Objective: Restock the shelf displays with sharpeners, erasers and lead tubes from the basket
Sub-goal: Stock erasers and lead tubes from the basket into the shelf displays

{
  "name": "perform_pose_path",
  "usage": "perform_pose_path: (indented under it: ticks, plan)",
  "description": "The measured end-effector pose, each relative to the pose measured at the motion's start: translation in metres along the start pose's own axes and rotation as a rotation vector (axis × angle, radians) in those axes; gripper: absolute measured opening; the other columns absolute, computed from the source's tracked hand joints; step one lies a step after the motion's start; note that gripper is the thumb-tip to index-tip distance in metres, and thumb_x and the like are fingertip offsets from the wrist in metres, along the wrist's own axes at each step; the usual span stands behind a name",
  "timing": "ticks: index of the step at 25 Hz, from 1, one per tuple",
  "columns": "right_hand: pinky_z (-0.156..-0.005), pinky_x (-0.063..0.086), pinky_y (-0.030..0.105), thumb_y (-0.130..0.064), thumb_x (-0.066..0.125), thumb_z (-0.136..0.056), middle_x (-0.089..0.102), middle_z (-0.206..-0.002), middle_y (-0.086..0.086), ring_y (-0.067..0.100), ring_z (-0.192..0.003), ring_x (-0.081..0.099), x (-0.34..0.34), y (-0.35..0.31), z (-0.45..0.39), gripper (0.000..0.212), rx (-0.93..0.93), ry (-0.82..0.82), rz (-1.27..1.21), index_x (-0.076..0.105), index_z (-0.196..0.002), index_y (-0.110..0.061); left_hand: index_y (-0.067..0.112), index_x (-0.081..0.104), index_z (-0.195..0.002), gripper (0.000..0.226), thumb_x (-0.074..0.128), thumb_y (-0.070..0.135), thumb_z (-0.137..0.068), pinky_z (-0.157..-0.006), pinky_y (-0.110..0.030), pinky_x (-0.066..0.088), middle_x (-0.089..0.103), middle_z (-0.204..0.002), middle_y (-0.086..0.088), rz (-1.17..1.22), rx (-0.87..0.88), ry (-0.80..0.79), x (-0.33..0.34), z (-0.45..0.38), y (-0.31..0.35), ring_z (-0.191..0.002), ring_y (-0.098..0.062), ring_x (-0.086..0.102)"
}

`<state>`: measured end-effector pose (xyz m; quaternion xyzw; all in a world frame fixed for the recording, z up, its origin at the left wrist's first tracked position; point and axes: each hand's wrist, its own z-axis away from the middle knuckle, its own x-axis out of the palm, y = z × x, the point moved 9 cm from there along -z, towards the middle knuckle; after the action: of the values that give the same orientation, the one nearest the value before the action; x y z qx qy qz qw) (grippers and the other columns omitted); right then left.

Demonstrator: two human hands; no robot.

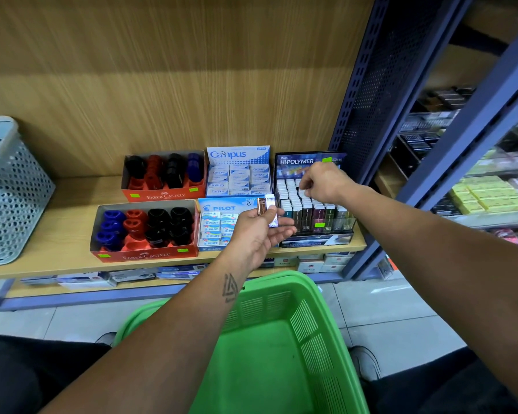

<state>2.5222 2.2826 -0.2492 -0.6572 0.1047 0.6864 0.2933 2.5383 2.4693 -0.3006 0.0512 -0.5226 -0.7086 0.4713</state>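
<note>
Lead tubes sit pinched in your left hand as ready stock just left of the Hi-Polymer display, while your right hand pinches one into its upper rows; green basket below looks empty.

Two sharpener boxes, two baskets

Shelf: we see a wooden board.
Left end: grey perforated basket.
Centre: two Faber-Castell sharpener boxes, one behind the other.
Right of these: Campus eraser box, Pilot eraser box.
Far right: Hi-Polymer lead display.
</note>
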Motion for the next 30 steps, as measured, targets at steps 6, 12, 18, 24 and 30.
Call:
perform_pose_path:
  ticks: [6,12,18,24,30]
  plan:
    - [-0.085,0.056,0.035,0.001,0.066,-0.084,0.064,-0.085,-0.007,0.017,-0.092,0.064,0.0,0.004,-0.004,0.027,0.033,-0.022,0.018,0.066,-0.072,-0.024,-0.01,0.055,-0.117,0.025,0.044,0.008,-0.105,-0.063,-0.03,0.061,0.069,-0.091,-0.027,0.016,-0.029,0.001,-0.001,0.002,-0.001,-0.066,-0.028,0.07]
    - [-0.085,0.055,0.03,-0.004,0.066,-0.09,0.073,-0.101,0.002,0.017,-0.096,0.067,-0.014,0.01,-0.001,0.013,0.108,0.091,-0.395,0.076,-0.093,-0.013,-0.002,0.044,-0.108,0.008,0.037,0.002,-0.105,-0.057,-0.025,0.058,0.07,-0.089,-0.027,0.005,-0.008,-0.039,0.004,-0.001,0.0,-0.063,-0.026,0.07]
    - [-0.071,0.058,0.026,-0.011,0.074,-0.087,0.074,-0.085,0.01,0.017,-0.076,0.069,0.003,-0.028,0.026,0.018,0.016,-0.295,-0.875,0.073,-0.102,0.0,0.007,0.044,-0.101,0.007,0.048,0.002,-0.102,-0.049,-0.019,0.052,0.072,-0.076,-0.02,-0.022,0.039,-0.06,0.021,-0.003,-0.002,-0.053,-0.02,0.067]
    - [-0.073,0.058,0.026,-0.001,0.076,-0.083,0.075,-0.085,0.009,0.014,-0.076,0.069,-0.002,-0.016,0.032,0.013,0.037,-0.222,-0.895,0.076,-0.096,-0.003,-0.003,0.048,-0.111,0.01,0.046,0.001,-0.102,-0.058,-0.029,0.06,0.068,-0.095,-0.03,0.047,0.017,-0.035,0.027,-0.004,-0.005,-0.062,-0.027,0.071]
    - [-0.074,0.061,0.034,0.006,0.076,-0.08,0.068,-0.066,0.005,0.011,-0.064,0.066,-0.025,0.019,0.038,0.011,0.058,-0.001,-0.768,0.071,-0.086,-0.002,-0.003,0.041,-0.12,0.016,0.037,0.005,-0.106,-0.054,-0.028,0.057,0.069,-0.101,-0.031,0.022,0.008,-0.008,0.023,0.001,-0.004,-0.061,-0.027,0.068]
